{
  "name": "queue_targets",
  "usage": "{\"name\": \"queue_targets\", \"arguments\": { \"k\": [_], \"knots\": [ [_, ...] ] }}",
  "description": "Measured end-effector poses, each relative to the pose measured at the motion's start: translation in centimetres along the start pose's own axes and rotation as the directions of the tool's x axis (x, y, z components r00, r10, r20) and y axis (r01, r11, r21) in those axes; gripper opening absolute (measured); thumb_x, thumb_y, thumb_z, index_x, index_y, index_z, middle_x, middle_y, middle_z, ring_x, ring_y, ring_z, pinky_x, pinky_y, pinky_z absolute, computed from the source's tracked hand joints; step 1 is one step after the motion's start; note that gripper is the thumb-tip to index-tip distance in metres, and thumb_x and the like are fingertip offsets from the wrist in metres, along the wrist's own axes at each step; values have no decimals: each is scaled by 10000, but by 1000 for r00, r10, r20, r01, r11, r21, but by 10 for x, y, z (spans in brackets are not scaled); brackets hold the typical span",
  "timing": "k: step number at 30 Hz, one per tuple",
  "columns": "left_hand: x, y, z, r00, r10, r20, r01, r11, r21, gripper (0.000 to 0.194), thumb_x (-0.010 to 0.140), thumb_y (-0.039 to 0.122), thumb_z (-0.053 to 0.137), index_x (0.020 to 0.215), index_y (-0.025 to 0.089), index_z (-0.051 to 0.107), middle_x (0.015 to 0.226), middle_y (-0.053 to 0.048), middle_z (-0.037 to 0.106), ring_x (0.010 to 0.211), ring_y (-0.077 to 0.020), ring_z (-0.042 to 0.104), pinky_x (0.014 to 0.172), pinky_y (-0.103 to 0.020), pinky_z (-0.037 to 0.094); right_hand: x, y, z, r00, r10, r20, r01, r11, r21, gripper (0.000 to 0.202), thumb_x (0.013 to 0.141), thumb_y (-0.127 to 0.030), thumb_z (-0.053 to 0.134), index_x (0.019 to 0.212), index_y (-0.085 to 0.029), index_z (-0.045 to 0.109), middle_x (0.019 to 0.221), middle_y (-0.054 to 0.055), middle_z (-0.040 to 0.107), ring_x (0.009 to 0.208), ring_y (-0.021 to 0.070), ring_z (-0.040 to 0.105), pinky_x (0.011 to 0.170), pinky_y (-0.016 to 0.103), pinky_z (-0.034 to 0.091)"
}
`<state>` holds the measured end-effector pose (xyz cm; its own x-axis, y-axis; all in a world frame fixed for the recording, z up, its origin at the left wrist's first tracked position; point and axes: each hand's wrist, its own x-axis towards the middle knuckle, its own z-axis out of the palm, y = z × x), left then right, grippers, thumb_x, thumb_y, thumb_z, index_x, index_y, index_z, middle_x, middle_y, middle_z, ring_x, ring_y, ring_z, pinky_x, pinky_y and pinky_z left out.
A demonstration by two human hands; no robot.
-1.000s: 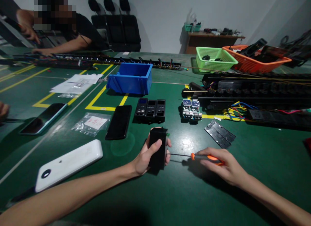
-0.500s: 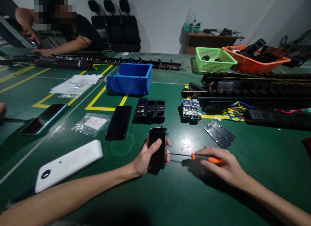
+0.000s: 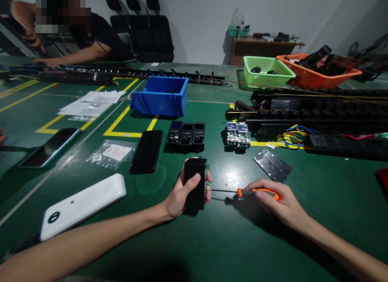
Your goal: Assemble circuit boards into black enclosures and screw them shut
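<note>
My left hand (image 3: 178, 195) is wrapped round a black plastic housing (image 3: 194, 185), thumb across its face, holding it up over the green table. A sliver of green shows at the housing's upper right edge. In my right hand (image 3: 280, 197) is a screwdriver with an orange and grey handle (image 3: 257, 192); its thin shaft (image 3: 224, 190) points left, and the tip reaches the housing's right side. Whether the tip sits in a screw cannot be made out. Beyond the housing stand black modules (image 3: 185, 136) in a row, small circuit boards (image 3: 237, 135) and flat black plastic covers (image 3: 273, 164).
A black phone (image 3: 146, 151), a plastic bag (image 3: 110, 153), a white device (image 3: 85, 205) and another phone (image 3: 50, 148) lie left. Behind are a blue bin (image 3: 160, 98), green basket (image 3: 268, 73), orange basket (image 3: 321, 77) and wired black rails (image 3: 303, 108). A person (image 3: 100, 39) works far left.
My right fingers have shifted from lying loosely along the screwdriver handle to closing round it, and more orange shows. The housing stays in my left hand; the whole view has shifted slightly.
</note>
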<state>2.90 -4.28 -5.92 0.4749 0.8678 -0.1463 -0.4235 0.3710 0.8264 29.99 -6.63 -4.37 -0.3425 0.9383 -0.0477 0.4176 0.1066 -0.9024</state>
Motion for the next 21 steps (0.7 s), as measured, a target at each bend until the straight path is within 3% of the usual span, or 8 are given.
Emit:
{"name": "queue_targets", "arguments": {
  "k": [7, 13, 21],
  "knots": [
    [-1, 0, 0, 1000, 10, -8, -10, 1000, 23, 413, 859, 515, 576, 960, 114, 584, 856, -65, 573, 616, -139, 606, 584, -293, 504, 1, 0, -1, 998, -70, -2, 70, 993, -91, 262, 911, -392, 564, 927, -168, 699, 793, 51, 717, 652, 143, 624, 574, 224, 472],
    [0, 1, -1, 1000, 3, -16, -2, 999, 40, 435, 862, 531, 562, 942, 105, 592, 750, -50, 565, 604, -143, 595, 579, -282, 489, 0, 7, 1, 995, -97, 15, 98, 989, -111, 227, 918, -350, 570, 994, -167, 680, 887, 75, 739, 716, 173, 671, 577, 240, 492],
    [0, -1, -1, 1000, -8, -29, 9, 1000, 26, 445, 851, 544, 569, 922, 105, 590, 743, -52, 572, 598, -144, 592, 577, -283, 493, 0, 10, 1, 951, -309, 26, 309, 934, -178, 181, 912, -210, 593, 1080, -189, 657, 914, 58, 727, 763, 155, 674, 678, 246, 497]
  ]
}}
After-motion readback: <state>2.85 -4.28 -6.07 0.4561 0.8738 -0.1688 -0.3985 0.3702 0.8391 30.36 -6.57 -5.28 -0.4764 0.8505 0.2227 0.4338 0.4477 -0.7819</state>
